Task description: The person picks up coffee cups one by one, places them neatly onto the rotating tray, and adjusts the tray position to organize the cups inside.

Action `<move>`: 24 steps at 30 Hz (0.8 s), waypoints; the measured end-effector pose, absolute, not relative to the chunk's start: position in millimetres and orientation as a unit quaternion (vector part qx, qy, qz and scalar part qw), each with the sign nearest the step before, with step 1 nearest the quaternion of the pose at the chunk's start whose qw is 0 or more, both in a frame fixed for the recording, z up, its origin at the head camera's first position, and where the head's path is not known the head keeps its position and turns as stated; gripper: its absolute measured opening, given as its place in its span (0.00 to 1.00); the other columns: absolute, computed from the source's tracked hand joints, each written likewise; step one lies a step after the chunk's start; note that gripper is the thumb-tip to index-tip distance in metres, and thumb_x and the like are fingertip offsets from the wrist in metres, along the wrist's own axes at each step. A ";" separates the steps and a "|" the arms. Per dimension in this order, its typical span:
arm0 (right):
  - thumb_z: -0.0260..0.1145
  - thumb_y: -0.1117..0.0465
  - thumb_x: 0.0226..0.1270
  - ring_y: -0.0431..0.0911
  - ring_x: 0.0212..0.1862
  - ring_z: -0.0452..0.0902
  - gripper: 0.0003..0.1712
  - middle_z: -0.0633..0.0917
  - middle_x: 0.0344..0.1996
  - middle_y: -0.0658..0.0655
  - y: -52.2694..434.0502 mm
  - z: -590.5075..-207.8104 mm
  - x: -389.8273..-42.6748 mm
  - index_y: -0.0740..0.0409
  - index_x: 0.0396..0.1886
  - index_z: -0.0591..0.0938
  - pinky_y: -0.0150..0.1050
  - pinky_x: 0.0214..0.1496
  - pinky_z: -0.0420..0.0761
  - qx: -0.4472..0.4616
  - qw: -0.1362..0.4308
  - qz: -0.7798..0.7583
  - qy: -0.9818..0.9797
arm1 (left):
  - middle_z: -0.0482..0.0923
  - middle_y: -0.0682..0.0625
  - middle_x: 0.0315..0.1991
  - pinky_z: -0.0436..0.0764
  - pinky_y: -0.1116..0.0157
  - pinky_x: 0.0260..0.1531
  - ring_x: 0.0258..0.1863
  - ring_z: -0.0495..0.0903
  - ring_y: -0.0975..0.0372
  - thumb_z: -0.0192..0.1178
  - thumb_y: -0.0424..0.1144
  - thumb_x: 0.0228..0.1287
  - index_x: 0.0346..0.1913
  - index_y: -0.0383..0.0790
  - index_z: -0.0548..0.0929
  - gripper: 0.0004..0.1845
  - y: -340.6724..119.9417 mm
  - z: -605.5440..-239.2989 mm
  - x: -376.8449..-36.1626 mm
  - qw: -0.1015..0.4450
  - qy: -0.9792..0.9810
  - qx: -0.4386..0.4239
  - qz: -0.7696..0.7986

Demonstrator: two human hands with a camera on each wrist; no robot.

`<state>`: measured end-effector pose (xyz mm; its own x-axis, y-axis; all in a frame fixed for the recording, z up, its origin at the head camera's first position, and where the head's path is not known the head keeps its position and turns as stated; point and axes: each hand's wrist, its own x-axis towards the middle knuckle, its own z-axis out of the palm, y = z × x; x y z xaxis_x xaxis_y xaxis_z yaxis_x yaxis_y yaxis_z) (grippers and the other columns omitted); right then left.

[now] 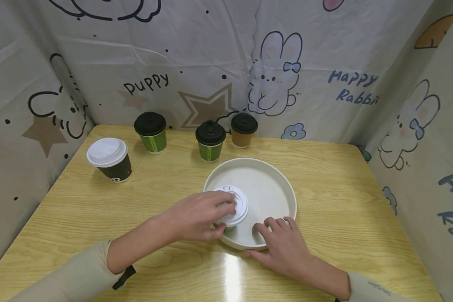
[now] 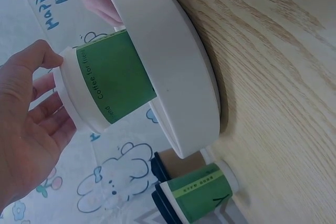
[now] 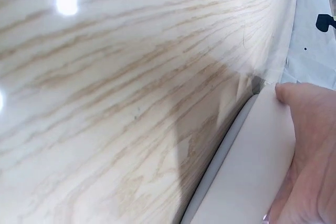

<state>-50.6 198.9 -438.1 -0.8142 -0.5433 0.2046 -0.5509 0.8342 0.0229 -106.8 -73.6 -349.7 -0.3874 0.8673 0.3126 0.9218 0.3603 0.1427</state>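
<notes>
My left hand (image 1: 201, 214) holds a green paper coffee cup (image 2: 113, 77) from above, its thumb at the edge of the white lid (image 1: 242, 208) and its fingers across the lid. This cup is upright within the left part of a round cream tray (image 1: 269, 188); the wall hides its base in the left wrist view. At the tray's near right side, my right hand (image 1: 287, 250) grips the rim, thumb along the outer wall and fingers inside. The right wrist view shows that thumb against the tray wall (image 3: 252, 156).
Behind the tray stand a green cup with a black lid (image 1: 210, 144) and a brown cup (image 1: 243, 133). Another green cup (image 1: 152, 136) is farther left, with a black cup with a white lid (image 1: 115, 165) nearby. A printed curtain (image 1: 196, 50) borders the wooden table (image 1: 336, 188).
</notes>
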 end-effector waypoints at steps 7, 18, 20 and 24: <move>0.62 0.19 0.50 0.52 0.43 0.79 0.40 0.81 0.41 0.51 209.5 -431.4 -58.0 0.43 0.48 0.83 0.50 0.49 0.78 0.305 0.087 0.000 -0.949 | 0.77 0.44 0.55 0.78 0.62 0.57 0.53 0.79 0.55 0.70 0.38 0.53 0.47 0.41 0.79 0.18 -73.0 -350.0 -107.2 0.093 -0.818 -0.548 -0.150; 0.61 0.18 0.49 0.51 0.51 0.75 0.42 0.81 0.46 0.49 243.4 -435.6 -78.4 0.41 0.52 0.83 0.60 0.68 0.63 0.374 0.081 0.014 -0.924 | 0.77 0.45 0.53 0.80 0.64 0.53 0.50 0.79 0.57 0.70 0.37 0.52 0.45 0.41 0.79 0.17 -72.8 -349.5 -107.0 0.096 -0.815 -0.551 -0.154; 0.62 0.18 0.49 0.50 0.52 0.75 0.42 0.81 0.46 0.49 248.2 -435.4 -83.3 0.42 0.53 0.83 0.62 0.69 0.61 0.386 0.077 0.013 -0.919 | 0.77 0.45 0.53 0.80 0.64 0.53 0.50 0.79 0.57 0.70 0.37 0.52 0.45 0.40 0.79 0.17 -73.2 -349.4 -106.9 0.096 -0.815 -0.550 -0.154; 0.63 0.19 0.50 0.49 0.54 0.75 0.41 0.81 0.47 0.48 257.8 -433.2 -94.0 0.42 0.53 0.83 0.63 0.72 0.57 0.410 0.065 0.016 -0.910 | 0.77 0.45 0.53 0.81 0.64 0.52 0.50 0.79 0.57 0.70 0.37 0.52 0.46 0.41 0.79 0.17 -73.7 -349.3 -106.9 0.097 -0.816 -0.549 -0.154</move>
